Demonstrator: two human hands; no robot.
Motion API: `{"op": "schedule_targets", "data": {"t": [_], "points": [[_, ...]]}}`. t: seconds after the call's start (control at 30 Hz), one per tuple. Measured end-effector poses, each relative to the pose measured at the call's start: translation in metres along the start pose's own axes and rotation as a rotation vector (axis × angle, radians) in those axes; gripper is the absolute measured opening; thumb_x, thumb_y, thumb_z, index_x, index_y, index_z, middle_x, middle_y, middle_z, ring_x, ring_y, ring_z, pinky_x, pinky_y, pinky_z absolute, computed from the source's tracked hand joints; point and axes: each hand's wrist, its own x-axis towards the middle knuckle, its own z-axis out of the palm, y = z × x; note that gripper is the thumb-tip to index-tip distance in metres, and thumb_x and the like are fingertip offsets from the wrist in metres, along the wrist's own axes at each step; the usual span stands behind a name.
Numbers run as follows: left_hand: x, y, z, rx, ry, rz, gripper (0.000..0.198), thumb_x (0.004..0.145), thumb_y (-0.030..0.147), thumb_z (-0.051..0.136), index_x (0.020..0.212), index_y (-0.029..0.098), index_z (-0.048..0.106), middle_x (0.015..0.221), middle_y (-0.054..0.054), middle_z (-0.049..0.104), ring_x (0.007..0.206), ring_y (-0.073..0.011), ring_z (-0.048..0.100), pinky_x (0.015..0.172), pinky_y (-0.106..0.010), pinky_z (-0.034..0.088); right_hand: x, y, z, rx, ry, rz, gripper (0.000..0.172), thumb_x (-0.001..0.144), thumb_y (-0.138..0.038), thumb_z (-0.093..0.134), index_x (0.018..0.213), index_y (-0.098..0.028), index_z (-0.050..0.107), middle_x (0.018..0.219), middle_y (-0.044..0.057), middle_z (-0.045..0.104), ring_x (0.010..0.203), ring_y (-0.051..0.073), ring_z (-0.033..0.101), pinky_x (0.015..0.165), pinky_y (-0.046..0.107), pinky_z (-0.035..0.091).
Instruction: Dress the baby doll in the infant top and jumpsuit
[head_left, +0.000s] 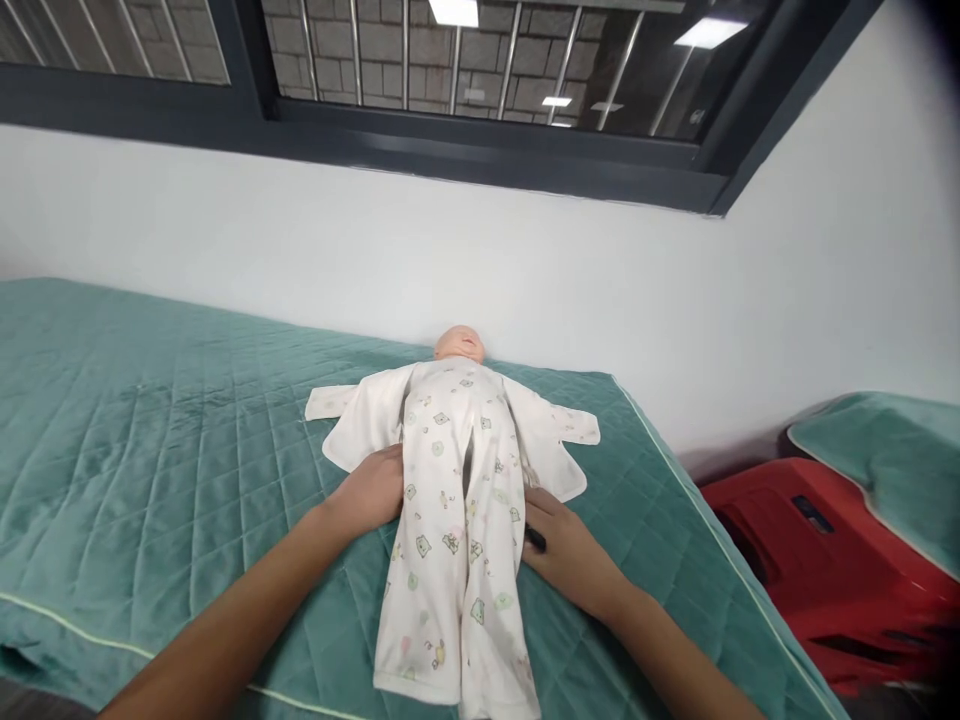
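A baby doll lies on its back, head toward the wall, with only its head plainly visible. Spread beneath it is a white baby jacket, its sleeves stretched out to both sides. White baby trousers with small printed animals lie over the doll's body, legs toward me. At the trousers' left edge, my left hand is closed on the cloth, its fingertips hidden. My right hand grips the opposite edge, fingers curled and partly hidden. A small dark thing shows by its thumb; I cannot make out what it is.
A green quilted cover with pale piping lies under everything. Behind it rises a white wall with a dark-framed window. At the right, beyond the cover's edge, stands a red plastic stool or chair with green cloth over it.
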Motion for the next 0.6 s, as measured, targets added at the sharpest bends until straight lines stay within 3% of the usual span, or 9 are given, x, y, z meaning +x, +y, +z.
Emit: {"op": "schedule_targets", "data": {"t": [0.1,0.23,0.5,0.6], "points": [[-0.019,0.002,0.001,0.045,0.079,0.056,0.024,0.090,0.013,0.050,0.093,0.016,0.073,0.095,-0.010,0.073,0.096,-0.0241,0.068,0.088,-0.040,0.057,-0.003,0.000,0.004,-0.008,0.024,-0.015,0.023,0.079,-0.003,0.048,0.083,-0.021,0.062,0.092,0.007,0.060,0.092,0.023,0.055,0.084,0.038,0.050],[-0.045,0.004,-0.005,0.021,0.188,0.125,0.039,0.090,0.004,0.043,0.110,0.023,0.071,0.115,-0.007,0.071,0.118,-0.0215,0.061,0.109,-0.043,0.047,-0.002,-0.001,0.008,-0.093,0.049,-0.046,0.022,0.085,-0.008,0.048,0.090,-0.022,0.064,0.098,0.008,0.061,0.098,0.025,0.054,0.091,0.044,0.048],[-0.056,0.003,-0.003,0.017,0.212,0.074,0.047,0.091,0.003,0.038,0.121,0.023,0.066,0.125,-0.007,0.068,0.123,-0.0183,0.058,0.117,-0.045,0.039,-0.010,-0.005,0.009,-0.212,0.048,-0.039,0.019,0.095,-0.015,0.043,0.097,-0.018,0.062,0.102,0.010,0.061,0.097,0.026,0.052,0.091,0.047,0.045],[-0.059,0.004,-0.003,-0.054,0.143,0.044,0.044,0.090,0.006,0.038,0.115,0.025,0.070,0.120,-0.004,0.070,0.119,-0.0177,0.061,0.118,-0.046,0.036,-0.014,-0.007,0.007,-0.136,0.040,-0.043,0.020,0.095,-0.015,0.043,0.094,-0.019,0.062,0.101,0.009,0.061,0.096,0.024,0.053,0.090,0.045,0.045]]}}
